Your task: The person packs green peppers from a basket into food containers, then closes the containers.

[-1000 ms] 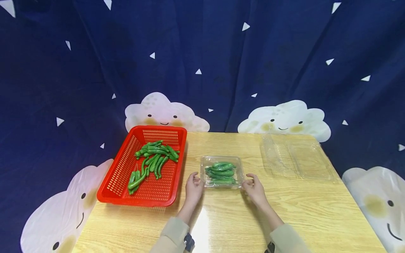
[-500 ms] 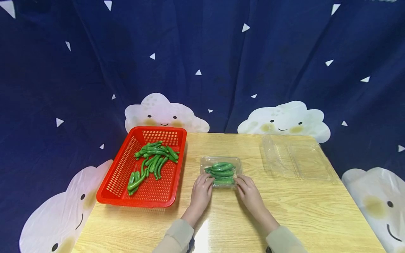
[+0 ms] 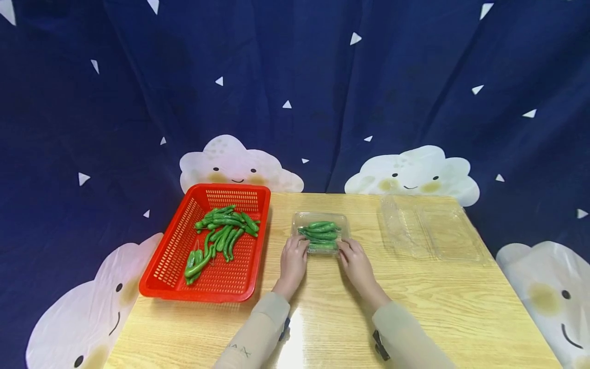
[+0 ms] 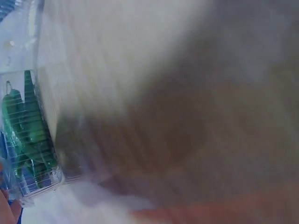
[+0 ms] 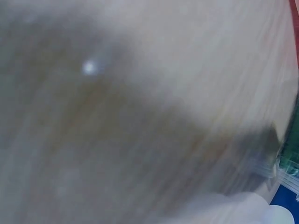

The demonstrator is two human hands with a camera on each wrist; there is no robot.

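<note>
Near corners of the clear container hidden behind the hands, tabletop a blur in both wrist views

Several slim green peppers lie crosswise, side by side, inside a clear plastic box at the table's middle.

Pushes the clear plastic container farther across the wooden table than half a second ago, nearer the dark blue curtain, carrying the long green peppers along inside. Reaches farther forward with the left hand and the right hand. Compared with one second ago, holds the container by its near edge rather than its sides, hands closer together. Brings more of the left sleeve and the right sleeve into the head view, revealing dark lettering on the left one and more of the dark wristband at the right.
</note>
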